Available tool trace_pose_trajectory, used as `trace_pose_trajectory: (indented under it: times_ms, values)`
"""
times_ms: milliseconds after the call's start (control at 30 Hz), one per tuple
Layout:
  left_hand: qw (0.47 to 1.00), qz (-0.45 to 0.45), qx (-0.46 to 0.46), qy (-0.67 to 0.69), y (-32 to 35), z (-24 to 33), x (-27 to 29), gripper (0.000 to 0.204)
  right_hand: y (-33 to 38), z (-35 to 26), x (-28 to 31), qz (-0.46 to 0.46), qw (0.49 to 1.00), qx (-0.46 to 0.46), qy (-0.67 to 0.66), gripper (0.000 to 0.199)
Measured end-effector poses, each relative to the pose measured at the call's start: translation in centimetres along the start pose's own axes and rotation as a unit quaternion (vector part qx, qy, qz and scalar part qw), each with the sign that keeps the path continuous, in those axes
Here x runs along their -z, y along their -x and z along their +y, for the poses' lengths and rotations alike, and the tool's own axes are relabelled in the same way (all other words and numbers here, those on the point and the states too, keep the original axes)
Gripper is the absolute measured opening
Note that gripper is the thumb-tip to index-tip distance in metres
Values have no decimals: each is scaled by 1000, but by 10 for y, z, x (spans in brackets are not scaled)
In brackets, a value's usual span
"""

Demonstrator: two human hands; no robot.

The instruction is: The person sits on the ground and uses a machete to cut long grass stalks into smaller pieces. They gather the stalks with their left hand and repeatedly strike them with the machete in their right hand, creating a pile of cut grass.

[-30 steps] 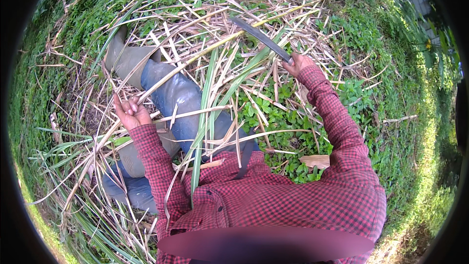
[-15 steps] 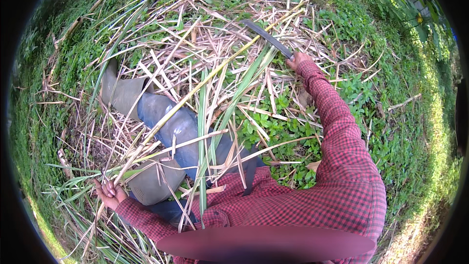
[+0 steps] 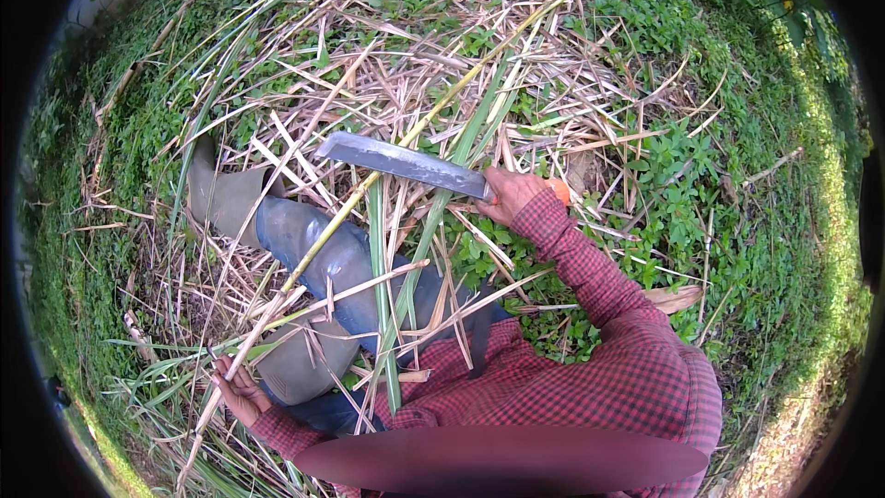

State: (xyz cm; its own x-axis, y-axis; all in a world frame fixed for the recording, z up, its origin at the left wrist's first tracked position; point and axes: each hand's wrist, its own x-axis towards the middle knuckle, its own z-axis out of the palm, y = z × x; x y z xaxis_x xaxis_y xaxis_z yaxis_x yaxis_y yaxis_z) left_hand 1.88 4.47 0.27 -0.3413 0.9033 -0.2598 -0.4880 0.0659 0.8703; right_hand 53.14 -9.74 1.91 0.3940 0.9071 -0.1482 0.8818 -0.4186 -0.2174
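My right hand (image 3: pixel 516 195) grips a machete (image 3: pixel 406 164) by its orange handle, the wide grey blade pointing left. The blade lies across a long yellow-green cane stalk (image 3: pixel 320 242); whether it touches the stalk I cannot tell. That stalk runs slantwise from the far right, over my legs, down to the lower left. There my left hand (image 3: pixel 240 392) has its fingers curled around the stalk's dry, pale lower part. Long green leaves (image 3: pixel 382 295) and dry strips lie over my thighs beside the stalk.
My legs are bent on the ground, with grey-green rubber boots (image 3: pixel 226 195) at the left. Dry leaf litter (image 3: pixel 304 83) spreads in front, and low green plants (image 3: pixel 682 180) grow at the right. More long stalks (image 3: pixel 171 32) lie at the far left.
My right hand has come nearer and to the left, swinging the machete blade from the stalk's far part to its middle. My left hand has shifted slightly right and nearer with the stalk.
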Motion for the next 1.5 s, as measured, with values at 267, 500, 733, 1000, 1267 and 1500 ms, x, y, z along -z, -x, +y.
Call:
trace_pose_trajectory:
  times_ms: [267,500,733,1000,1267,1500]
  values:
    - [1000,-12,7,-28,-23,0,30,43,-102,161,4,50,921,-383,-46,48]
    - [998,-19,32,59,-16,-23,26,37,-59,143,32,-4,953,-304,7,50]
    - [987,-28,64,-146,-9,5,32,47,-28,83,-17,36,982,-187,-22,43]
    - [655,-32,-432,-619,42,31,17,34,-121,187,8,84,876,-455,-135,50]
    - [523,-151,-299,-784,40,37,20,52,-83,159,-14,61,877,-435,-194,48]
    - [618,-167,-159,-752,32,83,2,50,-8,132,-21,102,877,-387,-264,45]
